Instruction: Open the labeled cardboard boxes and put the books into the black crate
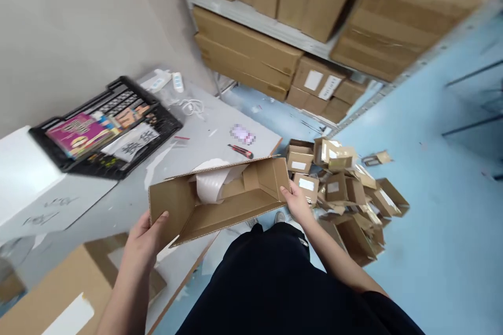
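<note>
Between my hands is a long, open cardboard box (231,214), its opening turned toward me. My left hand (147,235) grips the box's left end, thumb over the rim. At the opposite end, my right hand (295,201) pinches the right wall with the thumb inside. A sheet of whitish translucent wrap (212,186) lies in the box against its far side. Just beyond the box, a red and black box cutter (240,151) rests on the grey table (204,131), near a pixelated purple item (242,134).
A black crate (118,167) with printed packets stands on the table's left. A larger carton (78,277) is at lower left. Empty cartons (346,188) are heaped on the blue floor to the right. Shelving (259,21) loaded with boxes rises behind.
</note>
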{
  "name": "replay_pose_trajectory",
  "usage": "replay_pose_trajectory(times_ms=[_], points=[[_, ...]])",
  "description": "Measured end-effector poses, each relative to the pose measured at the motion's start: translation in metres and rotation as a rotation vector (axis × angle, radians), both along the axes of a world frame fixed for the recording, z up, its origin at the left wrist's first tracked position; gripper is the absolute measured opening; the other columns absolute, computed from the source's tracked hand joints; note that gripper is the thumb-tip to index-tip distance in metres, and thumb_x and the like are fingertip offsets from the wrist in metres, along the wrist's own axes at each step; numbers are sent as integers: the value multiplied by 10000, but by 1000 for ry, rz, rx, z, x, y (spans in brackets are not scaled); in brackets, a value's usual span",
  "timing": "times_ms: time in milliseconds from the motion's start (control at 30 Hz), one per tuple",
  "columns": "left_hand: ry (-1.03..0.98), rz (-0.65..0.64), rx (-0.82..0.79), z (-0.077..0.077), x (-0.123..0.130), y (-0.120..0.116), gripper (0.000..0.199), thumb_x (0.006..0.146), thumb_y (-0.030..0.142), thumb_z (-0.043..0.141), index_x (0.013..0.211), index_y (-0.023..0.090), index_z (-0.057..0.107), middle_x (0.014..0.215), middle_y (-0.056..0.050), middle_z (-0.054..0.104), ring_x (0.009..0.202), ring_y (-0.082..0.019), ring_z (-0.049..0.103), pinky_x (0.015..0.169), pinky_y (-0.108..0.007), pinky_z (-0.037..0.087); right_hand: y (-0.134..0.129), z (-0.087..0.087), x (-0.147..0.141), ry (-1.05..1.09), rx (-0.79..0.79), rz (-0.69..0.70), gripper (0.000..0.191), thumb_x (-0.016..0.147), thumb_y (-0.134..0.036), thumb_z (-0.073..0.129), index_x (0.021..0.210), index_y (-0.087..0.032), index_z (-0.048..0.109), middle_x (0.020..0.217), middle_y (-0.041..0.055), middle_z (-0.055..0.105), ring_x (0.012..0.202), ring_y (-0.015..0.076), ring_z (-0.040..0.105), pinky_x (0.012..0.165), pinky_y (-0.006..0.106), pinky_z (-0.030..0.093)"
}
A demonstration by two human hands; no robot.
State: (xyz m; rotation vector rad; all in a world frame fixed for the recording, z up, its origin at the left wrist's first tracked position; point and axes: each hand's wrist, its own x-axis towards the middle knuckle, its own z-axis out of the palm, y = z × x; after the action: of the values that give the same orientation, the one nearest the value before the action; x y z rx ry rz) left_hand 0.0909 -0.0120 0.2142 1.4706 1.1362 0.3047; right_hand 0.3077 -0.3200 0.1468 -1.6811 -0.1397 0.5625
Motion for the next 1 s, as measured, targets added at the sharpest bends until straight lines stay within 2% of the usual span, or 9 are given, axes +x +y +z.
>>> replay_pose_trajectory(times_ms=[100,167,333,433,533,633,733,833,1000], points=[[7,-187,-31,-5,43,-27,634,664,529,736,1196,204,620,1002,-45,721,875,-262,687,700,-322,565,-56,-13,-11,38,28,-184,391,831,-392,564,1181,-237,642,1185,42,686,1156,264,587,1029,410,425],[23,-314,-40,-9,75,-52,652,663,534,731,1212,203,613,1024,-53,720,878,-264,688,692,-321,564,-97,-20,-19,57,50,-306,387,827,-394,570,1162,-221,655,1171,53,694,1162,274,581,1034,419,415],[17,-567,12,-23,153,-144,681,650,530,718,1221,174,610,1111,-80,705,949,-282,676,764,-347,558,-204,-39,-38,101,99,-583,432,785,-402,615,1164,-202,669,1216,72,680,1167,310,576,1022,444,415],[10,-705,-4,-46,192,-206,689,663,518,706,1238,154,598,1129,-97,700,989,-287,666,834,-368,540,-265,-56,-49,122,99,-731,463,751,-425,639,1149,-194,691,1211,76,684,1167,328,575,1031,469,405],[13,-839,-63,-81,224,-266,707,691,515,679,1284,148,565,1138,-107,696,1005,-287,664,873,-388,524,-321,-76,-61,127,99,-860,483,741,-422,644,1163,-192,693,1211,77,685,1170,328,576,1041,482,397],[-9,-942,-61,-118,250,-325,677,695,482,670,1272,142,573,1176,-112,682,1059,-295,643,912,-400,502,-372,-99,-73,116,101,-994,498,741,-417,645,1190,-206,682,1238,70,672,1210,318,557,1060,481,384],[-22,-1027,-109,-146,271,-385,634,720,448,634,1271,142,576,1191,-108,677,1082,-300,633,918,-416,501,-420,-120,-81,115,87,-1126,526,714,-430,670,1190,-206,683,1248,77,666,1217,323,554,1058,484,394],[-34,-1101,-115,-163,292,-443,602,758,409,602,1301,154,560,1175,-92,686,1077,-283,638,927,-415,501,-466,-133,-83,124,93,-1222,555,699,-439,685,1203,-206,675,1248,78,666,1199,324,567,1021,477,436],[-138,-1275,-25,-179,340,-531,499,811,315,554,1286,163,579,1237,-77,659,1176,-268,588,1010,-415,456,-533,-142,-76,90,94,-1352,537,707,-442,678,1183,-195,672,1202,79,684,1136,304,601,969,443,474]])
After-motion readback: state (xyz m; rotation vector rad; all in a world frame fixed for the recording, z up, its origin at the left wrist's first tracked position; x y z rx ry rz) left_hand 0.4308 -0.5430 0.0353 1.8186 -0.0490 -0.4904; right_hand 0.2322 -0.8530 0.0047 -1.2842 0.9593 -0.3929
